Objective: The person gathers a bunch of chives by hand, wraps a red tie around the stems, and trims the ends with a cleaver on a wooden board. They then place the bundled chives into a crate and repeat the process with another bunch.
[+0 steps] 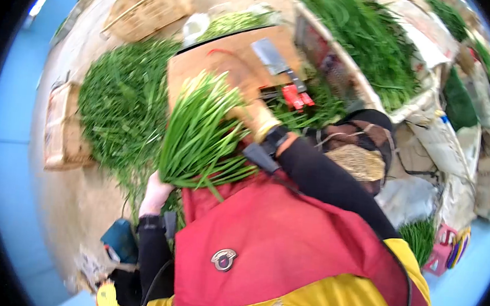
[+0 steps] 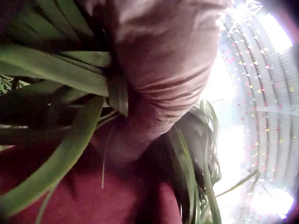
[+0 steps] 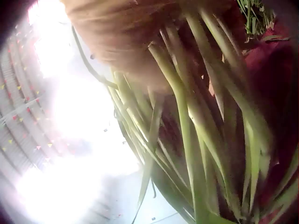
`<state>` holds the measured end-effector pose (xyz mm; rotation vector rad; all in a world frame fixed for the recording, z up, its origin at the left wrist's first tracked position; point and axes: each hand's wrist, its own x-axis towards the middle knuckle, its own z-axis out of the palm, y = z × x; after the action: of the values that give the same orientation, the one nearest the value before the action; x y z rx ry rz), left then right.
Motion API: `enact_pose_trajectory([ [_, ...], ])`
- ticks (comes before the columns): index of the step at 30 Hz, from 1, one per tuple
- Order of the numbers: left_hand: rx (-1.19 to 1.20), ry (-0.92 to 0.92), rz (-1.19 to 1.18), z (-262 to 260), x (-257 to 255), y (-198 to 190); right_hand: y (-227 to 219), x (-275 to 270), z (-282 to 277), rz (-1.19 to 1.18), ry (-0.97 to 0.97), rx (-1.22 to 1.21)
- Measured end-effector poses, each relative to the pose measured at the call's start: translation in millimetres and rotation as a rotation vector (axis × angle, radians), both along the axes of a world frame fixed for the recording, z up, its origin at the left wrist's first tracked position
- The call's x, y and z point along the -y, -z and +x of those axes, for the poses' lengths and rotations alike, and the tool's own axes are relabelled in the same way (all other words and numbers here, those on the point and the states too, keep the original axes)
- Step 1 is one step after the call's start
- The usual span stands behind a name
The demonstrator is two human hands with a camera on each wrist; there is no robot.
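A large bunch of garlic chives (image 1: 201,133), pale at the stem ends, spreads over the front of the wooden board (image 1: 235,53) and the red apron (image 1: 261,239). My left hand (image 1: 155,195) grips its leafy lower end; in the left wrist view flat leaves (image 2: 56,70) pass beside the wrinkled, glove-like covering. On the other side my right hand (image 1: 256,119) holds the bunch near the stems, and pale stalks (image 3: 182,102) run out from under that hand in the right wrist view. Most fingertips are hidden by the greens. A cleaver (image 1: 270,57) lies on the board.
Loose greens heap (image 1: 124,93) left of the board. At upper right stands a crate (image 1: 334,51) full of long greens (image 1: 366,42). A wicker basket (image 1: 147,7) sits at upper left. Red-wrapped items (image 1: 297,97) lie by the cleaver handle.
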<state>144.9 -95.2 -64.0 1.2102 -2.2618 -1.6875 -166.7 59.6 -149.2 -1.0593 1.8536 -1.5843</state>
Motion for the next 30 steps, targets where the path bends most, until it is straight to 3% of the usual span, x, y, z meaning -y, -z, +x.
enact_pose_trajectory([
  [1,0.039,0.049,-0.027,-6.6,-3.6,-9.0,-1.8,-1.0,3.4,0.037,0.043,-0.007],
  [2,0.085,0.089,-0.061,-9.3,-5.6,-18.5,-51.6,-6.4,10.4,0.128,0.139,0.495],
  [5,-0.013,0.033,0.056,-5.1,-3.9,-9.1,-52.5,-10.5,5.0,0.097,0.157,0.523],
  [6,-0.01,0.031,0.056,-5.6,-5.3,-9.3,-42.7,-9.1,2.0,0.08,0.117,0.497],
  [8,0.044,0.037,0.016,-4.3,-4.7,-10.0,-78.7,-24.5,6.9,-0.038,0.016,0.415],
  [11,-0.035,0.102,-0.117,2.2,-0.7,-0.1,-67.8,-25.2,-2.3,0.038,-0.174,0.302],
  [13,-0.03,0.126,-0.148,5.4,4.5,0.8,-90.5,-32.6,-3.4,0.062,-0.286,0.299],
  [14,-0.008,0.12,-0.141,2.4,0.4,-3.8,-82.1,-33.6,-5.0,0.093,-0.297,0.477],
  [16,-0.044,0.019,-0.015,1.5,-5.0,-5.4,-90.9,-33.4,6.7,-0.18,-0.14,0.821],
  [18,-0.043,0.019,0.056,5.0,-2.4,-3.6,-76.8,-44.1,-30.2,-0.225,-0.281,1.13],
  [19,-0.041,0.015,0.056,8.3,-1.0,-0.6,-82.6,-57.7,-38.1,-0.298,-0.19,1.137],
  [20,-0.029,0.018,0.061,11.0,1.7,3.5,-89.0,-72.9,-50.7,-0.36,-0.245,1.15],
  [22,-0.019,0.02,0.065,12.7,4.2,7.8,-95.0,-95.5,-71.1,-0.293,-0.205,1.087],
  [24,-0.036,0.014,0.078,13.3,4.2,8.6,-96.3,-107.9,-75.1,-0.088,-0.067,0.851],
  [25,-0.036,0.016,0.076,11.5,4.1,7.7,-98.3,-107.8,-79.6,-0.116,-0.288,0.901],
  [26,-0.035,0.014,0.089,9.7,3.4,6.0,-97.2,-107.3,-73.6,0.067,-0.146,0.798],
  [28,-0.032,0.019,0.1,4.0,0.3,0.7,-102.1,-84.6,-54.2,0.186,-0.096,0.799],
  [30,-0.051,0.0,0.081,-0.1,-3.1,-4.8,-90.8,-65.0,-34.9,0.112,-0.19,0.862],
])
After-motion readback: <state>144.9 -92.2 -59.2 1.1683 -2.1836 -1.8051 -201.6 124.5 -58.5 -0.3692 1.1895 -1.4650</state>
